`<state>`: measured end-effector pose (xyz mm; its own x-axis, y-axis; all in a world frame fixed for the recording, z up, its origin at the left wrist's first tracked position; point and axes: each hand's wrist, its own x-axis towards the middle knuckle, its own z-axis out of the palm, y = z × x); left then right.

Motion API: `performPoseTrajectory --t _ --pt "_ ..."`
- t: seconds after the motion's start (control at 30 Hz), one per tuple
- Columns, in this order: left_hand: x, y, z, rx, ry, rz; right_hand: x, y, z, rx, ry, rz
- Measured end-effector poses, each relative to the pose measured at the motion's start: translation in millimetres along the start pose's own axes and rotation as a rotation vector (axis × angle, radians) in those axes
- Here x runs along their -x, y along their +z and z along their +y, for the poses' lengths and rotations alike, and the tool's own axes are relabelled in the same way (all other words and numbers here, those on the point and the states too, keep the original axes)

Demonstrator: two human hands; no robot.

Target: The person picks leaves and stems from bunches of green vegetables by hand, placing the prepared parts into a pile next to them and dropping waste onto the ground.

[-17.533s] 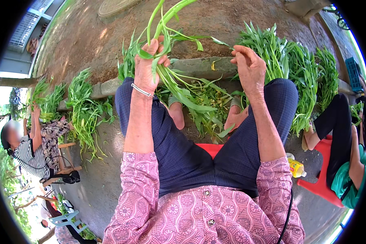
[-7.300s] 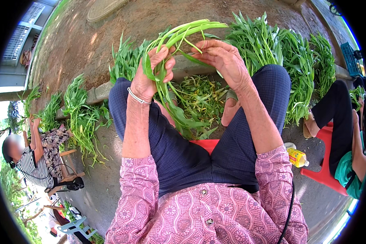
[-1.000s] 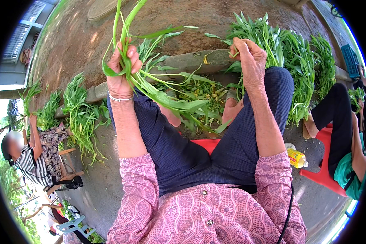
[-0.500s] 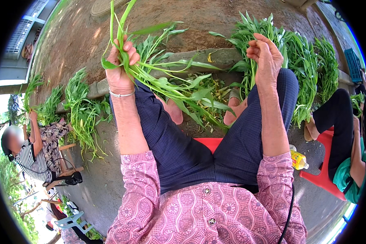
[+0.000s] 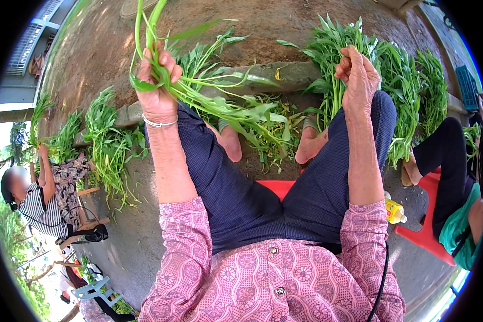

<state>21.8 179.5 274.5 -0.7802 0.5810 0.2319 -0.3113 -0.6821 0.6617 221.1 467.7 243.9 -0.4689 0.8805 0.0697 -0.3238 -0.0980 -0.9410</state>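
Observation:
My left hand (image 5: 156, 88) is raised over my left knee and grips a bunch of long green leafy stems (image 5: 220, 104); the stalk ends stick up above my fist and the leaves trail down toward my feet. My right hand (image 5: 359, 75) hovers above my right knee, fingers curled, next to an upright bundle of the same greens (image 5: 333, 70); whether it holds a stem I cannot tell. Loose trimmed leaves (image 5: 268, 134) lie on the ground between my bare feet.
A concrete curb (image 5: 284, 75) runs across ahead. More green bundles (image 5: 408, 91) lie right and a pile (image 5: 110, 145) left. A seated person in stripes (image 5: 37, 204) is at left; another person (image 5: 456, 182) sits on a red stool (image 5: 429, 231) at right, near a yellow bottle (image 5: 394, 210).
My left hand has lifted the bunch higher and further left. My right hand has moved away to the right, toward the upright bundle.

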Motion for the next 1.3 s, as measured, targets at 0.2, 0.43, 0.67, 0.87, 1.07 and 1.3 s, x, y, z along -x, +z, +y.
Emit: performPoseTrajectory --t 0.2,0.43,0.67,0.87,1.07,1.3 --pt "-2 -3 10 0.118 0.005 -0.103 -1 -1 -3 0.020 -0.013 0.021" --pt "-1 -10 22 0.217 0.044 -0.140 -7 -8 -4 -0.027 -0.027 0.093" --pt "2 -21 28 0.301 0.079 -0.130 -7 -13 -9 -0.005 -0.030 0.111" --pt "3 -29 34 0.333 0.095 -0.089 -6 -15 -9 0.004 -0.042 0.076" --pt "3 -37 35 0.340 0.125 -0.013 -7 -15 -8 0.009 -0.030 0.070" --pt "4 -31 33 0.241 0.150 0.016 -4 -12 -6 0.001 -0.012 0.036"
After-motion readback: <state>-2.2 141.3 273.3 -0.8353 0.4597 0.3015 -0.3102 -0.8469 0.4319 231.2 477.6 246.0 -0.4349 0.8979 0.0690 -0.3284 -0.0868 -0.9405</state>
